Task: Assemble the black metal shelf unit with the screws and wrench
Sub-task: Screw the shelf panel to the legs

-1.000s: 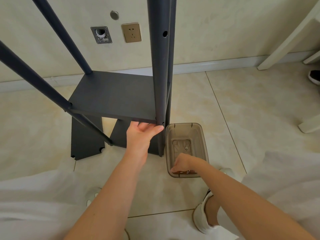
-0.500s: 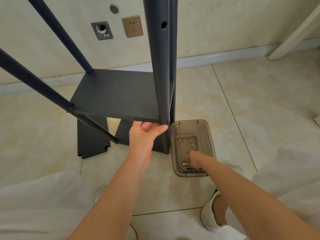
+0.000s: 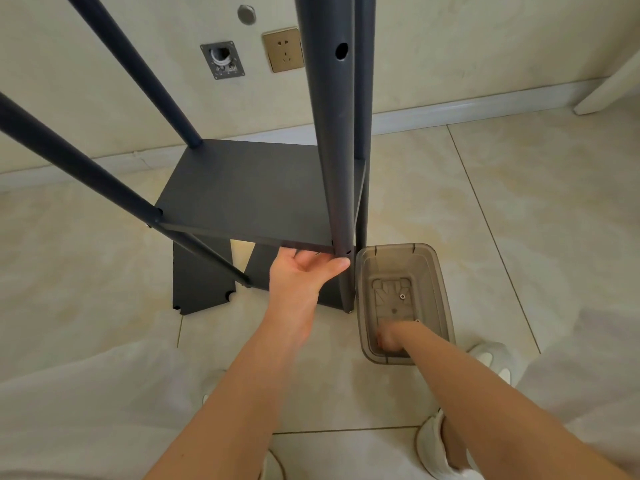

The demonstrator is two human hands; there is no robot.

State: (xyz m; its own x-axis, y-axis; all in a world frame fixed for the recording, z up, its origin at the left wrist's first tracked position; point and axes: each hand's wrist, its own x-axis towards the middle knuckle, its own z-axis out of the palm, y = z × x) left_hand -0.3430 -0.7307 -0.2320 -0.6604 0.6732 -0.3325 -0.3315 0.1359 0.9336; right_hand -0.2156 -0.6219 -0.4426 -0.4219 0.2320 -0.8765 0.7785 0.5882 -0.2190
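Indoors, the shelf unit point(image 3: 249, 192) stands on tiles point(image 3: 519, 220) by a wall point(image 3: 450, 46).

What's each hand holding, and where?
Left hand supports the shelf panel under its front edge, near the post. Right hand in the plastic bin: hold unclear.

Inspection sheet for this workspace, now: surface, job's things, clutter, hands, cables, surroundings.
Surface: tiled floor, pale, with grout lines.
Job's things: shelf set between upright posts; spare panels on the floor beneath it; brown see-through box beside the near post, with a screw inside; no wrench seen.
Clutter: nothing seen.
Hands: left hand supports the shelf's front edge from below; right hand reaches into the box, fingers blurred.
Cables: nothing seen.
Surroundings: wall socket, open wall port, white furniture leg.
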